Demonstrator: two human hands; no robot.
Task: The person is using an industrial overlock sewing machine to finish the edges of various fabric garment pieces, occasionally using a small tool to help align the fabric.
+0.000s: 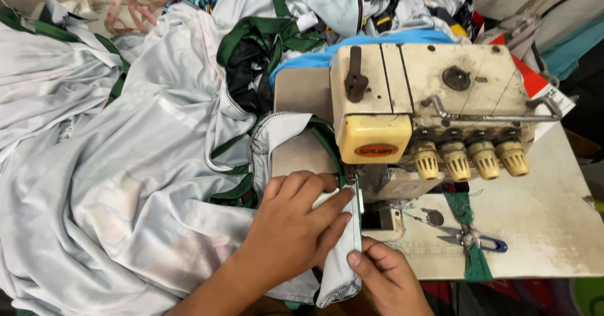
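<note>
My left hand [296, 225] lies flat on a white garment [126, 184] with green trim and a zipper, fingers pointing at the needle area of a cream-coloured overlock sewing machine [428, 108]. My right hand [387, 275] pinches the lower edge of the same fabric strip [343, 272] near the table's front edge. The fabric edge runs up under the presser foot [357, 187]. Its zipper [255, 133] curves away toward the machine's left side.
A pile of white, green and blue garments [296, 14] fills the back and left. Small thread snips with a blue handle [478, 240] and a green fabric scrap [475, 262] lie on the white table [547, 215] at the right. Four tension knobs [469, 158] face me.
</note>
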